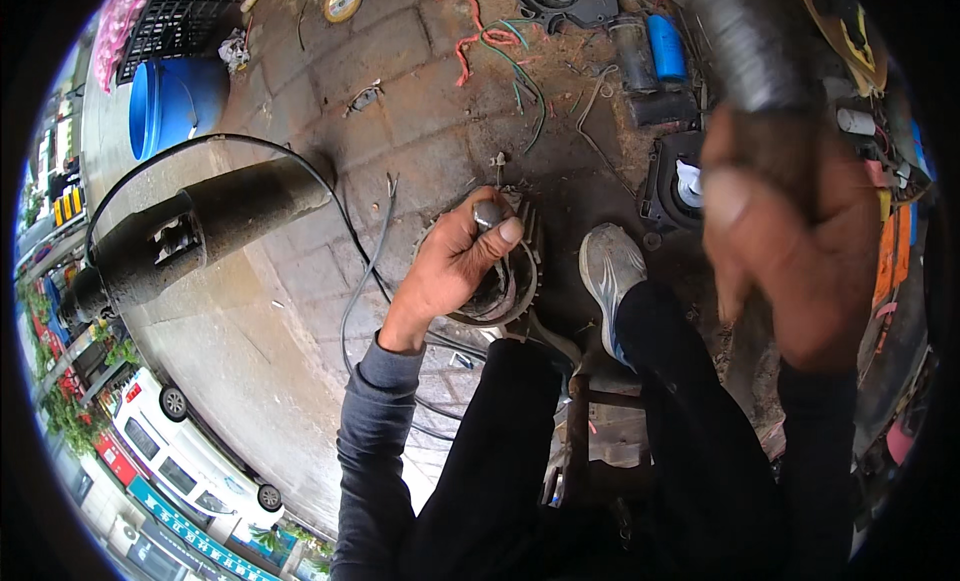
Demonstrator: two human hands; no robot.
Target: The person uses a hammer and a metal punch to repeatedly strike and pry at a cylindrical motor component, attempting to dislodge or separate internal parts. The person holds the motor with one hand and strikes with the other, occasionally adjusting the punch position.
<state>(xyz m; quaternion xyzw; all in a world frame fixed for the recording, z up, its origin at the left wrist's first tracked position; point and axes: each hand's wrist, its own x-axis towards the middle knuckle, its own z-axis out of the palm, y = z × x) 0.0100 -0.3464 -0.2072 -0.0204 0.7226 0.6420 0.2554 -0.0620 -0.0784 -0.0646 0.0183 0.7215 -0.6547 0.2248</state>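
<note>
Gripping a short metal rod point(488, 215) upright with the left hand point(452, 261) on the round toothed motor part point(505, 281) at mid frame, shoe point(608, 271) beside it, right hand point(790, 241) raised, blurred, fingers wrapped round a dark hammer handle point(750, 51).

Shoe point(608, 271) right of motor part point(510, 281)

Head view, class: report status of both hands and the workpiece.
Left hand grips metal rod on round finned motor part. Right hand raised, blurred, holding dark tool. Shoe beside part.
</note>
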